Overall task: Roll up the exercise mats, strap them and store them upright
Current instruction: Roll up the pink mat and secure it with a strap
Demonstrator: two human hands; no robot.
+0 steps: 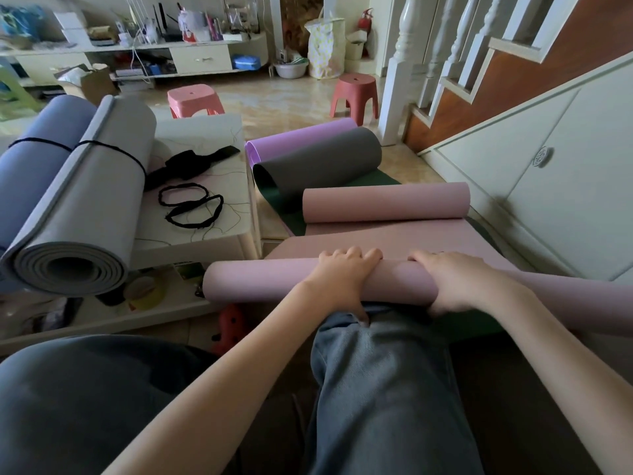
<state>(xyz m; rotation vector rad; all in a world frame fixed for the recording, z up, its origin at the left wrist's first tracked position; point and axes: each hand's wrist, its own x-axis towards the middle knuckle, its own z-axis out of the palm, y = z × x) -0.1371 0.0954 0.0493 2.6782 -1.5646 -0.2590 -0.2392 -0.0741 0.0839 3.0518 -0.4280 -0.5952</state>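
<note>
Head view shows the left hand (337, 279) and right hand (460, 286) side by side, fingers curled over the near rolled end of a pink foam exercise mat (267, 282) lying across the person's jeans-clad knee (373, 354). Beyond that roll the mat's far end curls up too, and left of it a strapped grey rolled mat (89, 214) rests on a white low table (205, 234) beside loose black elastic straps (191, 205).

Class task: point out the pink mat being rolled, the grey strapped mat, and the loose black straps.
pink mat (267, 282): head view, left part of roll.
grey strapped mat (102, 200): head view, outer side.
loose black straps (191, 204): head view, looped band.
</note>
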